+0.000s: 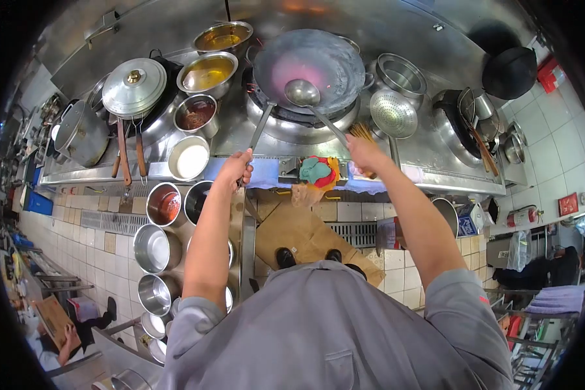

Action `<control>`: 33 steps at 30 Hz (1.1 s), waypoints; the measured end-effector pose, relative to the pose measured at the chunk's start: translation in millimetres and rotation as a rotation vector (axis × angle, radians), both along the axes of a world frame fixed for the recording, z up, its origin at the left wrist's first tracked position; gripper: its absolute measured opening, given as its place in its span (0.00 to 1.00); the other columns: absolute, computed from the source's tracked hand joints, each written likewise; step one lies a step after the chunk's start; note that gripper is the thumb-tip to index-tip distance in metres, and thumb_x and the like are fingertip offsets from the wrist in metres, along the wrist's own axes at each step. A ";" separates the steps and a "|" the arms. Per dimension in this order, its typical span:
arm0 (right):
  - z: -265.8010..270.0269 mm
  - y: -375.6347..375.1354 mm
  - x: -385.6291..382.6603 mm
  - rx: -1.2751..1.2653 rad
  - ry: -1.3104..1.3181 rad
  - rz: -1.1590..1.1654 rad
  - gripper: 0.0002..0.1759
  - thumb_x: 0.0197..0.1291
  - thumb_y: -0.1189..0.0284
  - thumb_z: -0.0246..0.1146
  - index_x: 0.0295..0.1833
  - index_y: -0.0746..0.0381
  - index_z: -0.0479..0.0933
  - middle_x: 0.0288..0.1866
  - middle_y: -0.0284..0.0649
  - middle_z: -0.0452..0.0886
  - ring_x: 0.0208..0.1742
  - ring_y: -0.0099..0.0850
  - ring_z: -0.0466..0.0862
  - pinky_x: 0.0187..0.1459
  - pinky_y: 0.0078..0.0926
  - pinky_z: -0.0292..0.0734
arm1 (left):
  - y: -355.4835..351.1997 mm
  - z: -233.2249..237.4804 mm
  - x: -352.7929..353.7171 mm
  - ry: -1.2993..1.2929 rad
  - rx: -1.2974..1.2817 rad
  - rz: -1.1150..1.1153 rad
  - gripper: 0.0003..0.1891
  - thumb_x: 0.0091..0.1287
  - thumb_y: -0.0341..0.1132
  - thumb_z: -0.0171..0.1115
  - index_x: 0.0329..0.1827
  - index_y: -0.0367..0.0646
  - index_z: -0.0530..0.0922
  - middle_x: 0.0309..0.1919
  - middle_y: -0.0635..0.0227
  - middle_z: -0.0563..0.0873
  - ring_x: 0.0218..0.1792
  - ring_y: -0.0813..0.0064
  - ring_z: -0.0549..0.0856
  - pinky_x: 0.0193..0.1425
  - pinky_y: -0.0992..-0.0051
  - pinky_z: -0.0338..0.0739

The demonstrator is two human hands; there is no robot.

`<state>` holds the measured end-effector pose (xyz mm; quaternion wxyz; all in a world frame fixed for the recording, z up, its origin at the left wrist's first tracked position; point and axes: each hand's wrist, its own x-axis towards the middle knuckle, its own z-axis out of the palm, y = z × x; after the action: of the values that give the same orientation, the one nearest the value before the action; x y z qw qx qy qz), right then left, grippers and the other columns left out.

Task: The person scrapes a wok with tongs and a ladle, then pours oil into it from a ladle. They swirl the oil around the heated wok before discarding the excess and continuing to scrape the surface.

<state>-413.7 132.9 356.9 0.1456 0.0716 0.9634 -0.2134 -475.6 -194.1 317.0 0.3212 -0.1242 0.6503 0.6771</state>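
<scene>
A dark wok point(341, 65) sits tilted over the middle burner, a pink glow across its inside. My left hand point(235, 169) is closed around a long metal handle point(262, 127) that meets the wok's near rim. In my right hand point(365, 155) is the handle of a ladle point(302, 93); its round bowl lies inside the wok. A bamboo brush point(361, 132) shows just behind my right hand. To the right, a perforated skimmer point(394, 114) rests over a metal bowl point(402, 73). Red and green cloths point(315, 170) lie at the counter's front edge between my hands.
Left of the wok stand bowls of yellow liquid point(208, 73), a pot of dark red sauce point(195, 114), a white-filled pot point(188, 158) and a lidded pan point(134, 86). Several pots point(156, 248) line my left side. Cardboard point(305, 231) covers the floor. A person point(68, 341) holds a box at lower left.
</scene>
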 end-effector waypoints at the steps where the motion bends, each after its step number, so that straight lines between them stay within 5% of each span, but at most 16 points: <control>1: 29.1 3.8 -0.8 -0.145 -0.063 -0.091 0.25 0.65 0.66 0.43 0.68 0.55 0.56 0.15 0.34 0.70 0.11 0.22 0.69 0.13 0.26 0.67 | -1.2 1.1 0.6 0.004 -0.008 -0.007 0.15 0.66 0.48 0.51 0.36 0.46 0.65 0.17 0.74 0.68 0.12 0.85 0.63 0.13 0.83 0.58; 2: 52.6 5.9 1.2 -0.293 -0.132 -0.184 0.24 0.65 0.67 0.43 0.67 0.55 0.57 0.15 0.34 0.69 0.11 0.22 0.69 0.13 0.26 0.67 | -2.2 0.5 3.2 0.001 -0.018 -0.017 0.15 0.65 0.48 0.52 0.36 0.45 0.65 0.17 0.74 0.68 0.13 0.85 0.63 0.14 0.83 0.58; 3: 62.3 13.1 -0.4 -0.312 -0.139 -0.228 0.14 0.63 0.68 0.42 0.49 0.59 0.68 0.23 0.43 0.77 0.15 0.28 0.76 0.14 0.32 0.71 | -1.9 0.5 4.5 0.002 -0.016 -0.019 0.15 0.65 0.48 0.52 0.36 0.45 0.65 0.17 0.74 0.68 0.13 0.85 0.63 0.14 0.83 0.58; 6: 75.7 7.1 8.0 -0.364 0.007 -0.326 0.12 0.63 0.68 0.43 0.47 0.58 0.68 0.23 0.43 0.76 0.15 0.29 0.76 0.13 0.33 0.70 | -0.5 -2.1 3.8 0.007 -0.011 -0.008 0.16 0.65 0.49 0.52 0.36 0.45 0.65 0.17 0.74 0.68 0.13 0.85 0.63 0.14 0.82 0.58; 7: 80.0 -1.6 12.0 -0.146 0.081 -0.232 0.11 0.63 0.69 0.43 0.44 0.61 0.67 0.25 0.46 0.77 0.16 0.31 0.77 0.16 0.35 0.72 | -0.6 -4.4 2.8 -0.006 0.003 -0.005 0.16 0.65 0.49 0.52 0.36 0.45 0.65 0.17 0.74 0.68 0.13 0.85 0.62 0.14 0.82 0.58; 10: 2.5 19.3 13.0 0.254 0.310 0.062 0.11 0.63 0.69 0.44 0.45 0.62 0.67 0.23 0.47 0.77 0.16 0.33 0.77 0.16 0.36 0.72 | 0.6 -4.7 4.7 -0.012 0.000 -0.007 0.16 0.65 0.49 0.51 0.36 0.45 0.65 0.17 0.74 0.67 0.13 0.84 0.62 0.14 0.82 0.58; 12: 24.6 19.9 11.6 0.147 0.132 0.029 0.11 0.62 0.70 0.45 0.45 0.64 0.67 0.24 0.47 0.77 0.15 0.36 0.77 0.18 0.36 0.73 | 2.1 -0.9 4.1 0.005 -0.015 -0.011 0.16 0.66 0.49 0.51 0.36 0.45 0.64 0.17 0.74 0.67 0.13 0.84 0.62 0.14 0.82 0.58; 14: 55.4 38.1 -7.5 -0.026 -0.133 -0.049 0.24 0.65 0.67 0.42 0.66 0.58 0.57 0.21 0.48 0.77 0.15 0.36 0.76 0.18 0.33 0.72 | 2.6 0.0 4.1 -0.007 -0.014 -0.019 0.15 0.66 0.49 0.51 0.35 0.46 0.64 0.18 0.74 0.67 0.13 0.84 0.63 0.14 0.82 0.59; 16: 80.3 25.0 6.9 -0.200 -0.136 -0.236 0.23 0.65 0.67 0.42 0.65 0.57 0.58 0.25 0.51 0.78 0.17 0.42 0.78 0.20 0.37 0.73 | 3.8 -1.8 3.8 -0.009 -0.017 -0.015 0.15 0.66 0.49 0.51 0.35 0.45 0.64 0.18 0.74 0.67 0.13 0.84 0.63 0.14 0.82 0.59; 19: 27.3 50.9 2.3 0.378 0.517 0.085 0.21 0.64 0.66 0.43 0.62 0.60 0.62 0.29 0.53 0.79 0.17 0.46 0.78 0.22 0.39 0.75 | 4.9 1.1 5.8 -0.009 -0.023 0.001 0.15 0.66 0.49 0.51 0.35 0.45 0.64 0.18 0.74 0.68 0.13 0.84 0.63 0.14 0.82 0.59; 20: 10.2 58.7 4.4 0.379 0.516 0.084 0.21 0.64 0.66 0.43 0.62 0.60 0.62 0.29 0.53 0.79 0.17 0.46 0.78 0.22 0.39 0.75 | 5.7 3.0 6.6 -0.002 -0.028 0.001 0.15 0.66 0.49 0.51 0.35 0.45 0.64 0.18 0.74 0.68 0.13 0.84 0.63 0.14 0.82 0.59; 22: -3.1 65.7 11.5 0.485 0.210 0.038 0.16 0.63 0.68 0.45 0.51 0.65 0.66 0.34 0.51 0.79 0.38 0.48 0.80 0.36 0.46 0.75 | 7.1 3.1 6.9 0.009 -0.041 0.006 0.16 0.65 0.50 0.52 0.35 0.45 0.66 0.17 0.75 0.68 0.13 0.85 0.63 0.14 0.83 0.59; 25: 89.0 42.5 -1.8 0.440 -0.178 0.098 0.15 0.63 0.68 0.44 0.51 0.66 0.66 0.37 0.50 0.79 0.40 0.47 0.80 0.40 0.46 0.75 | 6.9 0.7 2.0 0.032 -0.044 0.024 0.16 0.65 0.50 0.52 0.36 0.46 0.67 0.17 0.76 0.68 0.12 0.87 0.63 0.14 0.84 0.58; 29: 57.4 57.3 7.1 0.370 0.161 0.049 0.16 0.63 0.68 0.45 0.52 0.63 0.68 0.42 0.49 0.79 0.39 0.47 0.80 0.40 0.44 0.75 | 14.5 4.8 7.2 0.023 -0.054 0.053 0.16 0.65 0.50 0.52 0.36 0.45 0.67 0.17 0.75 0.68 0.12 0.87 0.62 0.14 0.84 0.58; 32: 9.6 80.6 5.6 0.495 0.182 0.049 0.15 0.63 0.67 0.44 0.51 0.62 0.69 0.41 0.49 0.79 0.39 0.46 0.80 0.40 0.44 0.75 | 19.7 8.3 8.9 0.000 -0.038 0.058 0.15 0.66 0.48 0.51 0.35 0.45 0.65 0.17 0.74 0.68 0.12 0.85 0.63 0.13 0.83 0.59; 33: 38.2 74.8 0.2 0.522 0.068 0.123 0.15 0.63 0.67 0.43 0.50 0.61 0.70 0.43 0.49 0.78 0.42 0.45 0.80 0.43 0.44 0.75 | 21.5 9.1 5.5 0.011 -0.039 0.062 0.15 0.66 0.48 0.51 0.35 0.45 0.65 0.17 0.74 0.68 0.12 0.85 0.63 0.13 0.83 0.59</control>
<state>-413.4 207.7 395.1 0.1023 0.0408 0.9927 0.0491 -470.1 -172.5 326.1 0.2941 -0.1470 0.6607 0.6748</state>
